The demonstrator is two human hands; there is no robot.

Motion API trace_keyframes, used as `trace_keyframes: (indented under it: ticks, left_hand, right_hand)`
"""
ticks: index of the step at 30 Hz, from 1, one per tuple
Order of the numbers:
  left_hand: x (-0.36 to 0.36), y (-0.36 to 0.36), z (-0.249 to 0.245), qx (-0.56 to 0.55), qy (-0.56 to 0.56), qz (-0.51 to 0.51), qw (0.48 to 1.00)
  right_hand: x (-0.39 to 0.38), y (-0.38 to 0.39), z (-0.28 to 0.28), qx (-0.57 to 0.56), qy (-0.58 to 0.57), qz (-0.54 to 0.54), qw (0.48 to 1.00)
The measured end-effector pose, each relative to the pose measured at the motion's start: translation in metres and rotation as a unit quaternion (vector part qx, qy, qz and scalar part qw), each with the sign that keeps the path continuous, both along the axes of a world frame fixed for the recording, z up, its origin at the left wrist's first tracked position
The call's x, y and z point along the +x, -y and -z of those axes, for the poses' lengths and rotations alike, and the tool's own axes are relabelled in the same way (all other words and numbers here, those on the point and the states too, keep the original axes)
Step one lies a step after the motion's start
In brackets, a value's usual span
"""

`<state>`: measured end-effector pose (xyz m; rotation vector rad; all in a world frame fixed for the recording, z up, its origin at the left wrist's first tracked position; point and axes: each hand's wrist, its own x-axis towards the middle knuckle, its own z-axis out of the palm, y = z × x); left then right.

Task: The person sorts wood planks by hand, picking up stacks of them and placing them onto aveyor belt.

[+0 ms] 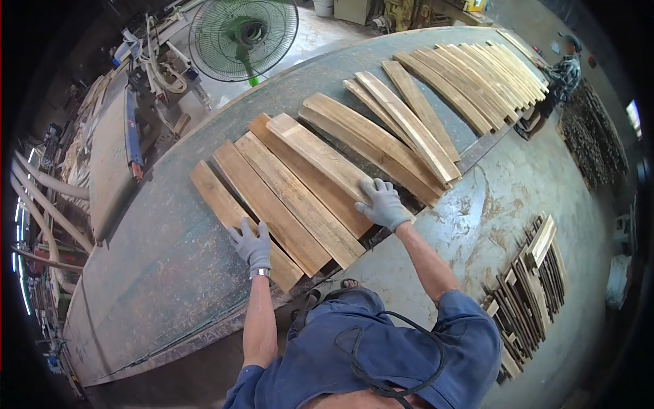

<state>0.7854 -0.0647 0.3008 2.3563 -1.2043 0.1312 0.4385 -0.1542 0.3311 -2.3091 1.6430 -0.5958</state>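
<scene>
workbench: left hand, right hand spread on boards

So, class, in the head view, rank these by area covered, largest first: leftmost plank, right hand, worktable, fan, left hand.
1. Worktable
2. Fan
3. Leftmost plank, partly covered
4. Left hand and right hand: too alike to rank

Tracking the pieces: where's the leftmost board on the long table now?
In the head view, the leftmost board lies left of centre on the long table, partly under the gloved left hand, with the next board to its right.
</scene>
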Motion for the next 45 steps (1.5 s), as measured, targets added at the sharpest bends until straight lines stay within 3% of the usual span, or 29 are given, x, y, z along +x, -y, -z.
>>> trace_keyframes:
  ticks: [7,10,14,17,18,20,23,24,27,29,33,35,36,38,41,42,43,45]
  left_hand:
    - [0.0,-0.006,0.001,0.0,-0.017,0.01,1.0]
    - [0.001,-0.002,0.002,-0.006,-0.008,0.012,1.0]
    - [0.002,-0.002,0.004,-0.017,-0.021,0.013,1.0]
    - [-0.002,-0.001,0.005,-0.01,-0.007,0.005,1.0]
    - [-0.004,0.0,0.003,-0.01,0.0,0.001,1.0]
    - [-0.002,0.003,0.003,-0.021,0.009,-0.003,1.0]
    - [0.001,0.001,0.012,-0.04,0.012,0.001,0.999]
    - [0.001,0.002,0.015,-0.046,0.014,0.002,0.999]
    - [0.005,0.01,0.018,-0.059,0.007,0.013,0.998]
    - [0.006,0.009,0.017,-0.037,-0.01,0.03,0.999]
    - [-0.006,0.045,0.008,-0.039,-0.026,0.059,0.997]
    - [-0.013,0.061,0.013,-0.129,-0.188,0.142,0.963]
    - [-0.019,0.072,0.002,-0.197,-0.336,0.17,0.905]
    - [-0.024,0.079,-0.024,-0.307,-0.598,0.217,0.708]
    - [0.035,0.065,-0.04,-0.353,-0.742,0.108,0.56]
    - [0.049,0.054,-0.048,-0.374,-0.698,0.047,0.608]
    - [0.062,0.041,-0.051,-0.391,-0.651,-0.011,0.651]
    - [0.092,0.022,-0.014,-0.382,-0.376,-0.051,0.843]
  right_hand:
    - [0.001,0.033,0.009,-0.158,-0.047,0.117,0.979]
    - [0.006,0.048,0.0,-0.104,-0.025,0.172,0.979]
    - [-0.023,0.092,0.015,-0.184,0.025,0.109,0.977]
    - [-0.073,0.119,-0.038,-0.151,-0.033,0.273,0.949]
    - [-0.096,0.137,-0.042,-0.059,-0.151,0.325,0.932]
    - [-0.138,0.148,-0.045,0.084,-0.141,0.314,0.935]
    - [-0.148,0.167,-0.051,0.146,-0.099,0.259,0.95]
    - [-0.146,0.161,-0.052,0.085,-0.066,0.211,0.972]
    - [-0.112,0.13,-0.088,0.093,-0.05,0.219,0.97]
    - [-0.094,0.11,-0.064,0.015,0.213,0.094,0.972]
    - [0.002,0.05,-0.068,0.174,0.387,0.005,0.906]
    - [0.063,0.019,-0.083,0.266,0.496,-0.015,0.827]
    - [0.091,0.011,-0.079,0.26,0.467,-0.024,0.844]
    - [0.153,-0.005,-0.06,0.196,0.465,-0.058,0.862]
    - [0.215,-0.032,-0.068,0.217,0.371,-0.069,0.9]
    - [0.223,-0.038,-0.082,0.253,0.29,-0.067,0.921]
    - [0.237,-0.047,-0.079,0.196,0.195,-0.04,0.96]
    - [0.25,-0.06,-0.061,0.158,0.104,-0.042,0.981]
